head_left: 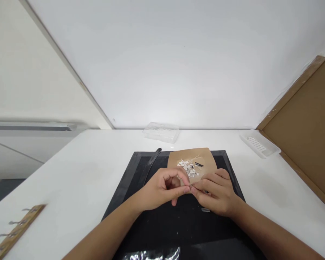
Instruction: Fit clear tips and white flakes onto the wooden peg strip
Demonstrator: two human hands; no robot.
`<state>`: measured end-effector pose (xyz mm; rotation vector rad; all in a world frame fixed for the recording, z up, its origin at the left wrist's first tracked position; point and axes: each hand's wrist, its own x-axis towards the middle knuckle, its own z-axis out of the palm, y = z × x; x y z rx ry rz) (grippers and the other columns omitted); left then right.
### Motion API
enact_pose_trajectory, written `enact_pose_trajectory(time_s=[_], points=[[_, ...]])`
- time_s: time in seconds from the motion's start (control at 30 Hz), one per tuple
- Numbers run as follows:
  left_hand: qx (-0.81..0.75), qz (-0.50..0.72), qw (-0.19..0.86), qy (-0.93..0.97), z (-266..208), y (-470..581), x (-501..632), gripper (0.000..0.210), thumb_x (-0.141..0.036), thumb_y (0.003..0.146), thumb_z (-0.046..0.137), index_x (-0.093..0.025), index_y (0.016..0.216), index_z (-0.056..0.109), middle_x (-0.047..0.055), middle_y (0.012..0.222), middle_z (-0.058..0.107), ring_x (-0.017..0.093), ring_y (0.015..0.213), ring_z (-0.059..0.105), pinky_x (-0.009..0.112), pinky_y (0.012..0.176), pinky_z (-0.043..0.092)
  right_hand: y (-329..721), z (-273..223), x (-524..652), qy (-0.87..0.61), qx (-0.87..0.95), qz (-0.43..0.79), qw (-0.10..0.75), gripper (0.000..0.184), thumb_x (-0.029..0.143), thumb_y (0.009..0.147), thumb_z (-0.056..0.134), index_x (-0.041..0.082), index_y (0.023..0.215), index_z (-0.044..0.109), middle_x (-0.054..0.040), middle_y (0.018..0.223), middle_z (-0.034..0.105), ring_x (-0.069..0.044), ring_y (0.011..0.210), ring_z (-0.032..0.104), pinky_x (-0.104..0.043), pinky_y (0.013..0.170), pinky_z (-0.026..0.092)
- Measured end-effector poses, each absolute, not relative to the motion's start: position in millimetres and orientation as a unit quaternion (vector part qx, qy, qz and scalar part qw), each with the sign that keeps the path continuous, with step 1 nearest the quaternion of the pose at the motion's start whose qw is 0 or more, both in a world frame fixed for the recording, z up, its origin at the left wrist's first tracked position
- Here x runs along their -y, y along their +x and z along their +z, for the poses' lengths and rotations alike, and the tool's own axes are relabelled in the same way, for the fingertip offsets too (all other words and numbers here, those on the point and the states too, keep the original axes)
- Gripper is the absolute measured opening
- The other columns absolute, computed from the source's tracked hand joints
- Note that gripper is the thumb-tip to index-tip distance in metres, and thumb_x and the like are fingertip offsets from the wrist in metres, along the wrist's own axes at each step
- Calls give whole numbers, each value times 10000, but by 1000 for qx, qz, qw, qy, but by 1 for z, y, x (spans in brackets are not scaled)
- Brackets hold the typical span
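White tabletop (78,180): paper (195,153) lies on the mat (173,227). I find left hand (164,188) and right hand (218,192) fingers pinched on a tiny piece (191,185), too small to identify, at the paper's near edge.

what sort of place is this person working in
Probably a small indoor handwork station: there's a plain white tabletop, a black rectangular mat on it, and a brown papery sheet bearing a scatter of small white pieces.

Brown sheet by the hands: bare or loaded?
Loaded: small white pieces lie clustered on the brown sheet, with a dark scrap beside them.
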<state>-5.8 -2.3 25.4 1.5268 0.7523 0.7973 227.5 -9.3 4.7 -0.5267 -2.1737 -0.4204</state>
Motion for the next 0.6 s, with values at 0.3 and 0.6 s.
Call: enact_pose_trajectory(time_s=[0.3, 0.6], points=[[-325, 317, 618, 642, 21, -5, 4, 304, -421, 928, 758, -153, 853, 637, 33, 838, 668, 40, 422, 535, 187, 412, 355, 225, 7, 9, -224, 865, -112, 435, 234, 165, 947, 798, 238, 816, 619, 95, 777, 738, -98, 651, 610, -353, 689, 356], [-337, 288, 645, 622, 16, -12, -2, 293, -434, 941, 750, -169, 921, 627, -66, 550, 549, 42, 356, 456, 129, 352, 330, 224, 3, 8, -245, 858, -42, 449, 176, 236, 950, 826, 233, 1039, 674, 36, 866, 771, -135, 734, 687, -347, 756, 391]])
